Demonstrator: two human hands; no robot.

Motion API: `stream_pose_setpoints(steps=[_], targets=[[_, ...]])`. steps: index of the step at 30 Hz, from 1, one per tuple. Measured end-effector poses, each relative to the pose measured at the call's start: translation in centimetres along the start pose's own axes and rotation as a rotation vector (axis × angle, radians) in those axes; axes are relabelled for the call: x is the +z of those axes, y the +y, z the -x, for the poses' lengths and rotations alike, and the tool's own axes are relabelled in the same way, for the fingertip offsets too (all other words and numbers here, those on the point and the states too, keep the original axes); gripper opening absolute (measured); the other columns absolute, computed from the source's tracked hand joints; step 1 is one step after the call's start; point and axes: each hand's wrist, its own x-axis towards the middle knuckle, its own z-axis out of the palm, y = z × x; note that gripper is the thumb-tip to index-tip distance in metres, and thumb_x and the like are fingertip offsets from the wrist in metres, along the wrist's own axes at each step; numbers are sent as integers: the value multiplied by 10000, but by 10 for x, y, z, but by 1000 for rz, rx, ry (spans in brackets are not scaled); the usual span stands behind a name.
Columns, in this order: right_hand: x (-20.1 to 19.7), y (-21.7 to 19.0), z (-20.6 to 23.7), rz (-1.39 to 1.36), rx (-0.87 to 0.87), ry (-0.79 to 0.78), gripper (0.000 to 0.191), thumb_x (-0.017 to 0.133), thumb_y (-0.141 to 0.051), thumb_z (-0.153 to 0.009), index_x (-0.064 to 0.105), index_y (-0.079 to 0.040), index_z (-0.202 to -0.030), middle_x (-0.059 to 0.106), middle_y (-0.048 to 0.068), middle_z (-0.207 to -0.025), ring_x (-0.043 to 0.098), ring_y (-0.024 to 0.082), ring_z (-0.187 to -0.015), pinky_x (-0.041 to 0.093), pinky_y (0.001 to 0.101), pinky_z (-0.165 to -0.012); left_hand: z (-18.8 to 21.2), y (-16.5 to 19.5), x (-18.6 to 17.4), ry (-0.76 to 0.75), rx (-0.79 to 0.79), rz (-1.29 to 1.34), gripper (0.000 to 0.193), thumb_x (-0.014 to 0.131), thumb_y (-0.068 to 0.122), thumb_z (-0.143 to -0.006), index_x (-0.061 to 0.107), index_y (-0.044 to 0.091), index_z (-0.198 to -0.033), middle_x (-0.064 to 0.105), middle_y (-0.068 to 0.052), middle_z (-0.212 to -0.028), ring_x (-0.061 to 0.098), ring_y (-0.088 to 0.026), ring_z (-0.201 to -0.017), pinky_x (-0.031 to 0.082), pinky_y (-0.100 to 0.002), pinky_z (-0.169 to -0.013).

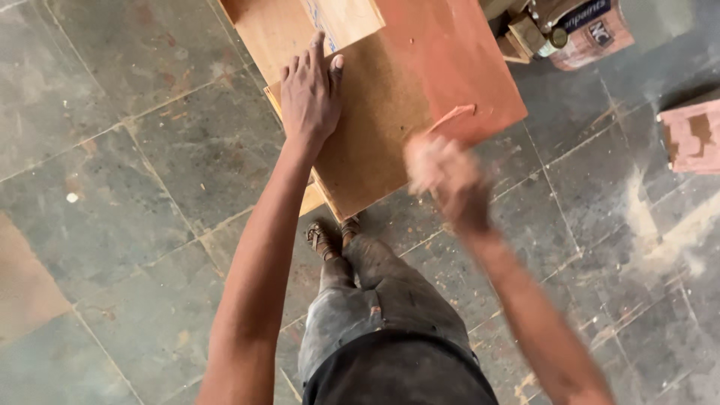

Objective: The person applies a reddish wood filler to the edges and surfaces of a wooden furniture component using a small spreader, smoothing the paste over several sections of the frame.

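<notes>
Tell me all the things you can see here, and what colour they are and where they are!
wooden board: one, brown where bare and reddish on its right part, lying flat in the top middle
smaller wood panel: one, pale tan, lying on the board at the top edge
tin can: one, reddish-brown, top right corner
wooden block: one, pinkish red, at the right edge
stone tile floor: grey slabs, dusty, all around
left hand: one, flat on the board, fingers spread
right hand: one, blurred at the board's lower right edge; I cannot tell what it grips
foot in sandal: one, below the board
</notes>
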Motion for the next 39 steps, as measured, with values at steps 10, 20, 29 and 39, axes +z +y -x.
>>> stream_pose_setpoints(steps=[10,20,29,39], targets=[[-54,47,-24,68,8,-95,399,523,91,-895,722,-152,-1140,747,83,-1232,707,319,-1175,573,432,-992,14,-2,5,-52,-31,-30,492,458,362,-1113,451,39,-1483,659,-191,-1200,592,-378,-1132,415,-485,-1017],[-5,-19,-35,-145,247,-120,393,567,27,-845,767,-107,-1156,750,134,-1165,715,321,-1082,570,399,-901,11,0,0,-50,63,-17,549,514,390,-1043,496,19,-1447,606,-216,-1119,561,-399,-1043,423,-507,-923],[16,-152,36,16,264,-282,303,607,-168,-925,738,-113,-1194,767,160,-1072,729,317,-929,574,451,-771,12,-16,3,-125,259,-76,636,562,418,-1036,412,71,-1547,524,-244,-1158,496,-390,-1032,395,-520,-927],[39,-113,8,-7,94,99,241,495,-76,-1033,732,-118,-1039,755,110,-1150,740,272,-1013,619,397,-824,-6,-30,-9,-289,394,-105,656,547,425,-1046,364,76,-1570,520,-241,-1173,508,-391,-1041,414,-516,-906]])
